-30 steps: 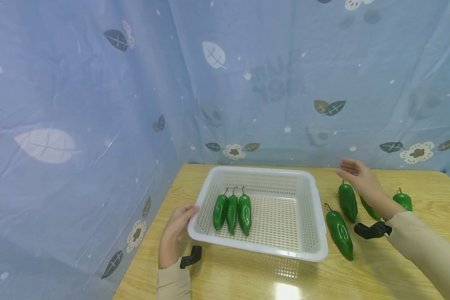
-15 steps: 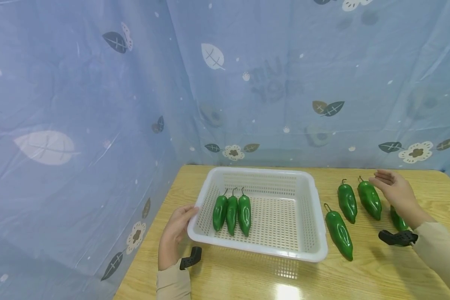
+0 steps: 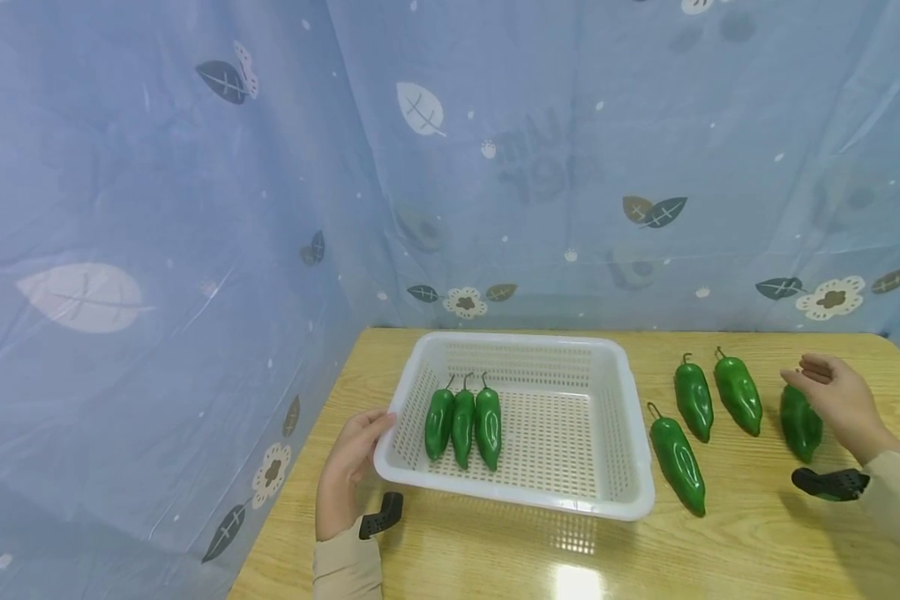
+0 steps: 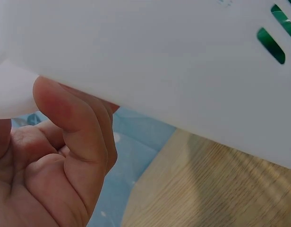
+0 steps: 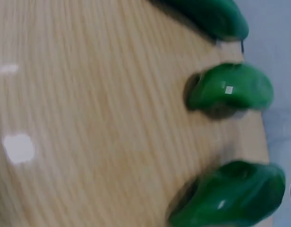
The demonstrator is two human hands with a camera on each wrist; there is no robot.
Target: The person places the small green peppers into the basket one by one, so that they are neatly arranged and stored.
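My left hand (image 3: 356,450) holds the left rim of a white slotted plastic basket (image 3: 521,503); the left wrist view has its curled fingers (image 4: 72,111) against the white wall. Inside the basket, three green chili peppers (image 3: 462,427) lie side by side at the left, stems away from me. My right hand (image 3: 843,404) hovers over the rightmost loose pepper (image 3: 798,425) with loosely bent fingers, nothing held, and hides part of that pepper. Three more loose peppers lie between it and the basket: one near the rim (image 3: 678,465), another behind it (image 3: 693,402), a third farther right (image 3: 738,395).
Everything stands on a light wooden table (image 3: 480,550). A blue patterned cloth (image 3: 525,208) hangs behind the table and along its left side. Black devices (image 3: 831,485) are strapped at both wrists.
My right hand has moved to the right, from over the loose peppers nearer the basket to the rightmost one. The left hand, the basket and the peppers look unmoved.
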